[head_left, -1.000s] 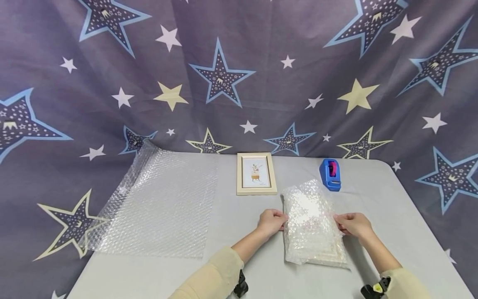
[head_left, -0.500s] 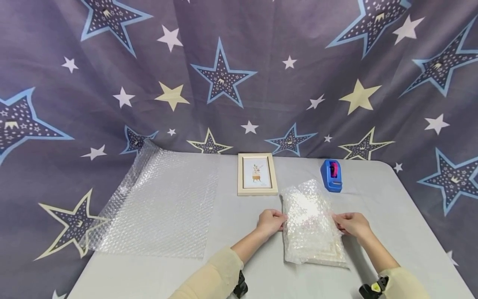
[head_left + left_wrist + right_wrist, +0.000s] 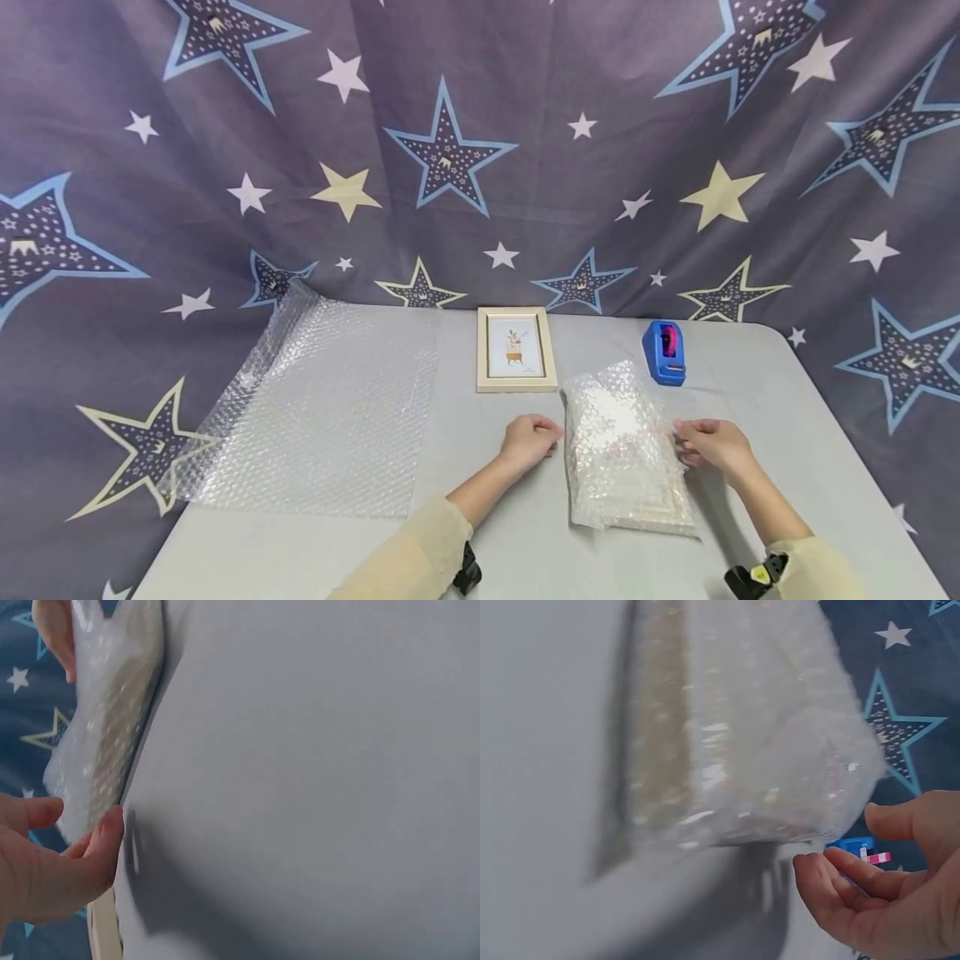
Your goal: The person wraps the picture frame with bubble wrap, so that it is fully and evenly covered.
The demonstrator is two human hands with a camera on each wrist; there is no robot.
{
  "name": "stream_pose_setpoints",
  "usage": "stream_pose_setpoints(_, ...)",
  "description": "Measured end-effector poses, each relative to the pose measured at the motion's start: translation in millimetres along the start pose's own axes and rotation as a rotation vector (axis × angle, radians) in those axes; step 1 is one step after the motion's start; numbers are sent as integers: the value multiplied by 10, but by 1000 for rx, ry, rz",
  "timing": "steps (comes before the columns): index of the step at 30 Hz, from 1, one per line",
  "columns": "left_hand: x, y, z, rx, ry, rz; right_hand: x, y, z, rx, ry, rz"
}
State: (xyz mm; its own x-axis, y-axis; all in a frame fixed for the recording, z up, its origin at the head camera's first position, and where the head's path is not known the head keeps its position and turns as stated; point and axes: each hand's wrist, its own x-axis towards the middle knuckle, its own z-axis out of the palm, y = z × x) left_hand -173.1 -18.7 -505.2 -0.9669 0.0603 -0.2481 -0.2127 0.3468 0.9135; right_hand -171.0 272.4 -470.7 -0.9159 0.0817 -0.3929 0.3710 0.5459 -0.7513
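Observation:
A bubble-wrapped picture frame (image 3: 628,467) lies on the table, its pale border showing through the wrap at the near end. My left hand (image 3: 531,440) is just left of the package, apart from its edge. In the left wrist view, the thumb and fingers of that left hand (image 3: 64,862) are spread with nothing between them. My right hand (image 3: 712,446) is at the package's right edge. Its thumb and fingertips stand apart in the right wrist view, close by the corner of the bubble wrap (image 3: 802,780).
A second, unwrapped picture frame (image 3: 516,384) with a plant print lies behind the package. To its right stands a blue tape dispenser (image 3: 664,354) with a pink core. A large bubble wrap sheet (image 3: 322,417) covers the left of the white table (image 3: 480,483), overhanging its edge.
My left hand has let go of the package edge and drawn back to the left. The right hand has loosened and shifted slightly right. The package has stayed in place.

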Motion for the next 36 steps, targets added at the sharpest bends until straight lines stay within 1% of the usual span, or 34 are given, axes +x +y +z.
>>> stream_pose_setpoints(4,-20,8,-210,17,22,29,-37,-152,-25,-23,22,-37)
stream_pose_setpoints(6,-34,16,-325,7,25,32,-57,-247,-12,-21,22,-66)
stream_pose_setpoints(9,-49,16,-509,16,42,60,-82,-408,43,-25,9,-122)
stream_pose_setpoints(13,-40,-21,-781,69,94,117,-93,-649,171,-15,-16,-187)
stream_pose_setpoints(16,-16,-59,-1031,109,151,134,-76,-852,317,20,-33,-228)
stream_pose_setpoints(21,16,-144,-1534,198,285,133,-6,-1177,648,54,-78,-273)
stream_pose_setpoints(24,30,-237,-1863,261,364,138,47,-1322,888,76,-115,-267)
stream_pose_setpoints(26,35,-317,-2091,303,401,139,77,-1395,1057,99,-138,-245)
stream_pose_setpoints(28,25,-401,-2328,361,417,131,105,-1448,1228,129,-164,-229)
stream_pose_setpoints(31,2,-517,-2690,479,423,110,123,-1508,1455,145,-197,-214)
stream_pose_setpoints(34,-20,-603,-3035,621,425,71,139,-1544,1646,147,-211,-200)
stream_pose_setpoints(36,-36,-638,-3232,700,442,39,146,-1562,1753,143,-221,-190)
